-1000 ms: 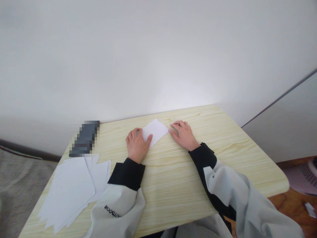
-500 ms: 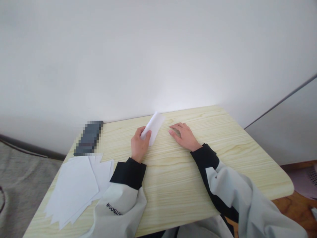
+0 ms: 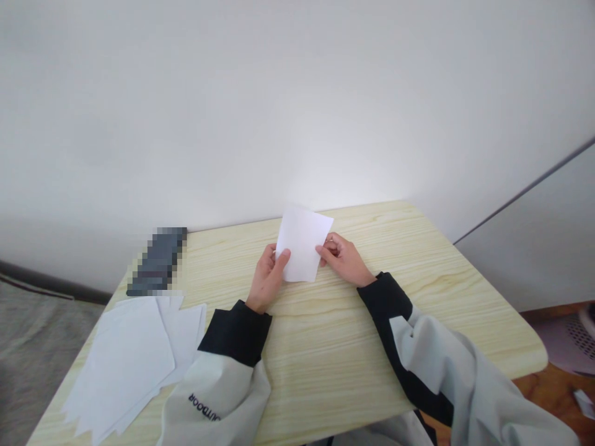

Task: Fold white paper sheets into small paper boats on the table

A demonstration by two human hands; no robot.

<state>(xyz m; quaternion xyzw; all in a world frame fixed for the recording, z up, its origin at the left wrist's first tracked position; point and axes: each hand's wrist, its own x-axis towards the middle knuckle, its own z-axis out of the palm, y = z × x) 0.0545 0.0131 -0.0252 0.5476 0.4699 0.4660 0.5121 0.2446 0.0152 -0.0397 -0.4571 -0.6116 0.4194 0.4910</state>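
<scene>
White paper sheet (image 3: 304,241), one: centre of frame, now turned broadside, pinched at its left edge by the left hand (image 3: 269,275) and at its right by the right hand (image 3: 343,257), empty half a second ago; handling becomes two-handed. Hands, two. Bench (image 3: 307,365), one. Paper pile (image 3: 132,353), one, lower left; sheets uncountable. Dark pixelated object (image 3: 160,260), one, left.

Light soft, fairly bright. Pale glow sits low on white wall (image 3: 320,170), just right of centre; upper left greyer. Held paper (image 3: 303,244) looks nearly washed out. Dark object (image 3: 160,260) coarsely pixelated. Wide-angle stretch toward edges.
</scene>
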